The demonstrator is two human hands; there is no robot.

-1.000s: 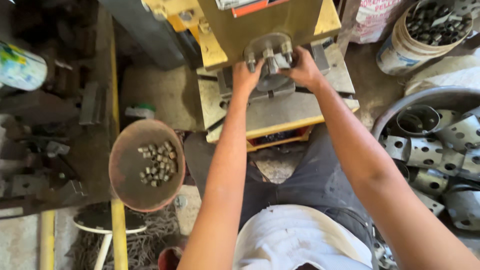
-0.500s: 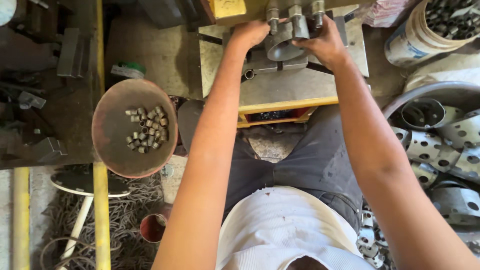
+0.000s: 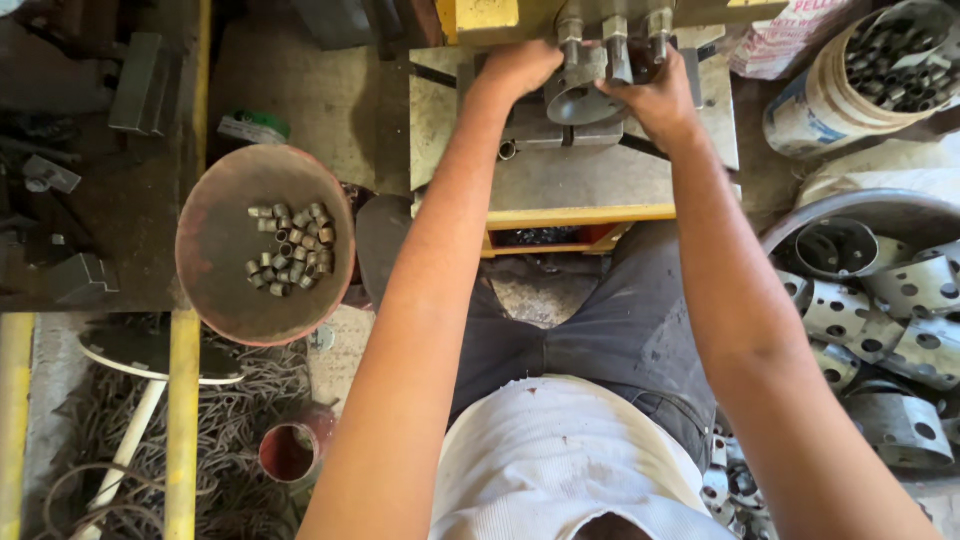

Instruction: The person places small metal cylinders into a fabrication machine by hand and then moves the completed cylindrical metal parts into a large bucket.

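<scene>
Both hands — left hand [image 3: 515,68], right hand [image 3: 655,98] — have their fingers clenched around the grey round metal ring [image 3: 580,92], seated under the yellow press's steel punches [image 3: 612,35]. Fingers so near the tooling could get pinched — or the ring could sit crooked.

View's tilted down since a second ago: the yellow press [image 3: 560,15] now sits at the frame's top edge, and the rusty bowl [image 3: 215,290] of small sleeves has dropped lower. My left hand [image 3: 515,70] and right hand [image 3: 655,95] have slid apart, baring the grey metal ring [image 3: 578,98] between them.
</scene>
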